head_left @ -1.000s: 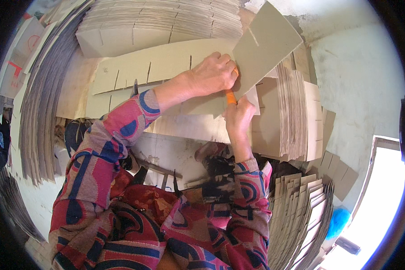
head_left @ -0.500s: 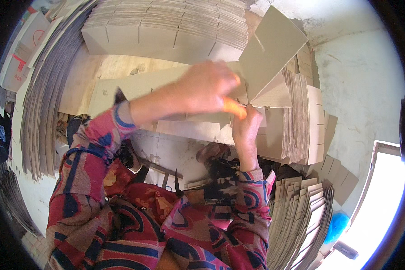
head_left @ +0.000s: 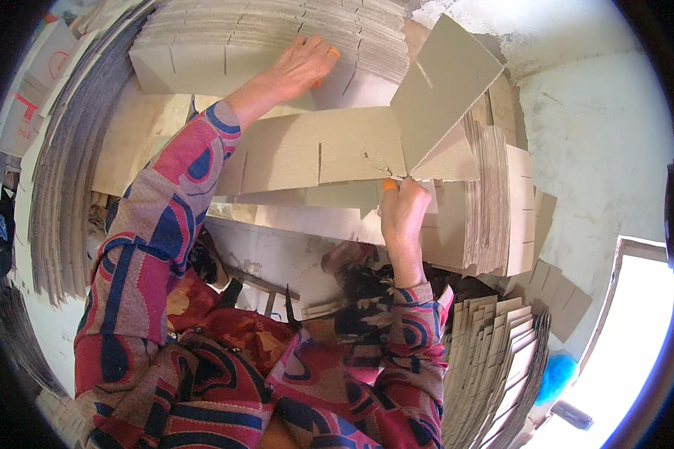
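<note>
My right hand (head_left: 406,209) is closed on the lower edge of a slotted cardboard divider (head_left: 356,146), near where it meets a tilted cardboard panel (head_left: 445,86). The divider stretches leftward from that hand, and the panel rises up and to the right. At the back, my left hand (head_left: 299,66) has its fingers curled over the upper edge of the front cardboard strip (head_left: 202,69) of a long stack. Orange covers show on fingertips of both hands. The right palm's inner side is hidden.
More slotted cardboard stands in a bundle on the right (head_left: 490,198), with another stack (head_left: 494,359) below it. A tall stack of sheets (head_left: 75,165) lines the left. The pale wall (head_left: 599,150) and a bright doorway (head_left: 629,329) bound the right side.
My left hand has left the spot beside my right hand and moved up and left to the back stack. The right hand still grips the divider, nearly in place.
</note>
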Motion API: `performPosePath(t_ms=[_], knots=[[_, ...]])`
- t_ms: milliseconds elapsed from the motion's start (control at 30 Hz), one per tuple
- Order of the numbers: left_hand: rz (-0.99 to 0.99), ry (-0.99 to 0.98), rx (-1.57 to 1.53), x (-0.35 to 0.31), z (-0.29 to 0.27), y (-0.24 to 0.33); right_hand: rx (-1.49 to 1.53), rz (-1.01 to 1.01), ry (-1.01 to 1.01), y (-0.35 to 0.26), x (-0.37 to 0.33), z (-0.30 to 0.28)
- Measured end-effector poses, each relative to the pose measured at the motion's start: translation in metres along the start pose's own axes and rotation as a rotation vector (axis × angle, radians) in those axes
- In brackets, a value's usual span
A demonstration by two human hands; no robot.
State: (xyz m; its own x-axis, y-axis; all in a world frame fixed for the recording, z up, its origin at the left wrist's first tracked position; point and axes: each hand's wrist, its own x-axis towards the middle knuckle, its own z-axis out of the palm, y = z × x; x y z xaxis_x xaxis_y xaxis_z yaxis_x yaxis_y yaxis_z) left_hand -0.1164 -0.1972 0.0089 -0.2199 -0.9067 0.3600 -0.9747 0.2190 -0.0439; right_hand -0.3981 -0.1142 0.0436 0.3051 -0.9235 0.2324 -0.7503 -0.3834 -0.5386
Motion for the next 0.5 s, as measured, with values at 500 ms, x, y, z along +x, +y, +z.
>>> performPosePath(t_ms=[500], knots=[[0.058,0.313,-0.305,0.015,-0.067,0.009,-0.009,-0.118,0.031,-0.008,-0.007,-0.019]])
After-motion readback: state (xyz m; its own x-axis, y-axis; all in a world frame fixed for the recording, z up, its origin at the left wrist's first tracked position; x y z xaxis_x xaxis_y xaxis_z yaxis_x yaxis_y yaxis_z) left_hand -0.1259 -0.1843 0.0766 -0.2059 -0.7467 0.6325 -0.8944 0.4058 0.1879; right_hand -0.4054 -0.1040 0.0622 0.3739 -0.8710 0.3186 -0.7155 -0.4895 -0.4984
